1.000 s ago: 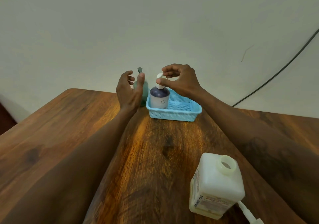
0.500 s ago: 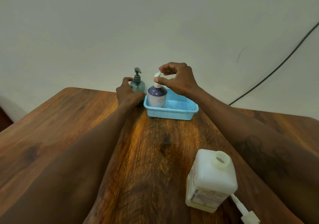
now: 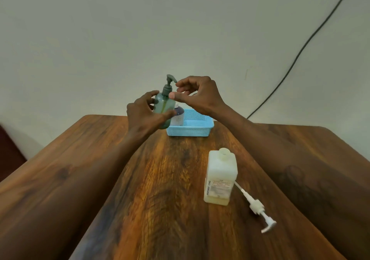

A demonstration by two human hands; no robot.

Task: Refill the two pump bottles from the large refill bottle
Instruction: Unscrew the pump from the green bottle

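Table (image 3: 170,209) | left grip (image 3: 143,114) holds green bottle (image 3: 164,104) near far edge | right grip (image 3: 200,96) closure unclear

Plain indoor rm, maybe home: wood table (image 3: 160,199), bare pale wall (image 3: 120,29) w/ cable (image 3: 304,45)

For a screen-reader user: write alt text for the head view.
The left hand holds a green pump bottle, the right hand poised at its pump head. Behind, a purple pump bottle stands in a blue basket on a wooden table; nearer, an open refill bottle stands beside a loose white pump.
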